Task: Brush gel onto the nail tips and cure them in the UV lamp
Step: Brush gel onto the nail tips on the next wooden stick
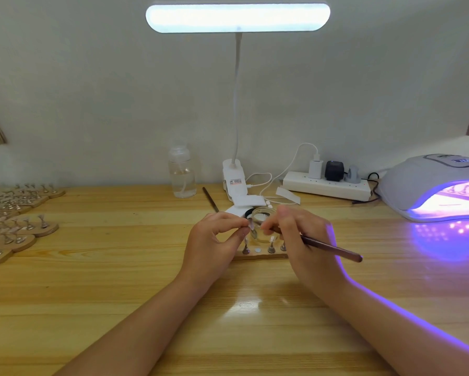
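My left hand (214, 240) pinches a small nail tip on its stand (248, 226) between thumb and fingers, lifted just above the table. My right hand (301, 237) grips a brown gel brush (336, 249), whose handle points right while its bristle end is hidden near the nail tip. Behind the fingers stands a clear glass gel jar (263, 221). Under the hands lies a wooden holder strip (263, 256) with a few nail stands. The UV lamp (434, 185) at the right glows purple, with a strip inside it.
Several wooden strips of nail stands (19, 213) fill the left side of the table. At the back stand a clear pump bottle (182, 172), a clip-on desk lamp (234, 180), a second brush (210, 199) and a power strip (326, 184) with plugs and cables.
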